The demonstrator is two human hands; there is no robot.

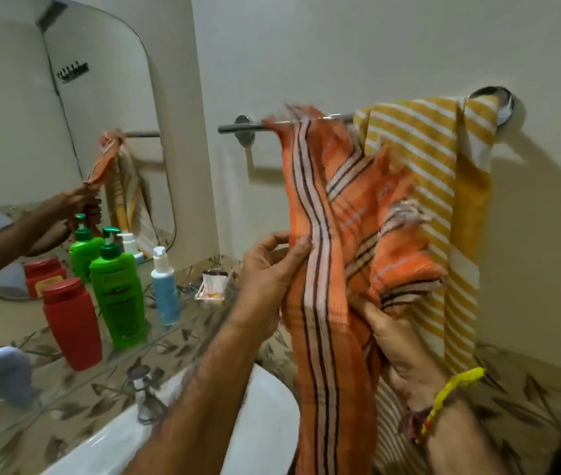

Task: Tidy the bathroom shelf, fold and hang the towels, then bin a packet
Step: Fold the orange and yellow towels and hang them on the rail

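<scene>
An orange towel (327, 207) with white and dark stripes drapes over the steel towel rail (238, 126) and hangs down in loose folds. My left hand (268, 269) pinches its left striped edge. My right hand (395, 341), with a yellow thread on the wrist, grips a bunched part of the same towel from below. A yellow and white striped towel (443, 186) hangs on the rail to the right, partly behind the orange one. A small clear packet (212, 286) lies on the glass shelf (66, 399).
On the shelf stand a red bottle (71, 323), a green pump bottle (118, 293) and a blue pump bottle (166, 286). A mirror (59, 142) hangs above. A white basin (262, 416) with a tap (142, 392) sits below my arms.
</scene>
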